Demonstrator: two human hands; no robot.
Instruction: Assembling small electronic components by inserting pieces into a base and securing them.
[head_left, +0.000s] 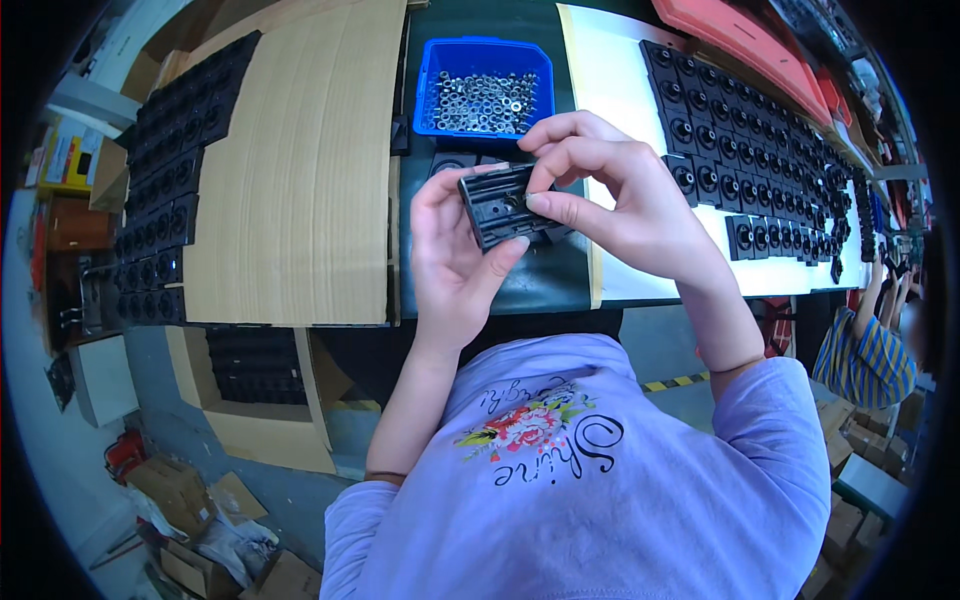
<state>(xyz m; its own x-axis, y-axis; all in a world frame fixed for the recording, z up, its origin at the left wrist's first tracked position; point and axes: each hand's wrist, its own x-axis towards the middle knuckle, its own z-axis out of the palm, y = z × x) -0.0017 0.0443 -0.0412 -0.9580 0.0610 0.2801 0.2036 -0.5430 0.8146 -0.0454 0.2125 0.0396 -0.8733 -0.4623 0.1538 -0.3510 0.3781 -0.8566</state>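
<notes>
My left hand [452, 235] is closed round a black rectangular plastic part [490, 215], its hollow, ribbed side turned up. Thumb and fingers grip it at its near and far edges. Above it, my right hand [610, 185] pinches at the middle of the part with thumb and forefinger; whatever lies between those fingertips is too small to make out. Just beyond both hands stands a blue plastic bin [484, 90] of small shiny metal nuts [480, 103]. More black parts [455, 160] lie on the green tabletop, partly hidden behind my hands.
Cardboard [300, 170] covers the table's left, with rows of black parts [165, 190] at its far side. On the white sheet [640, 240] at right stand rows of black parts with knobs [735, 140]. A cardboard box [255, 370] holds black parts below. Another person [865, 350] is at far right.
</notes>
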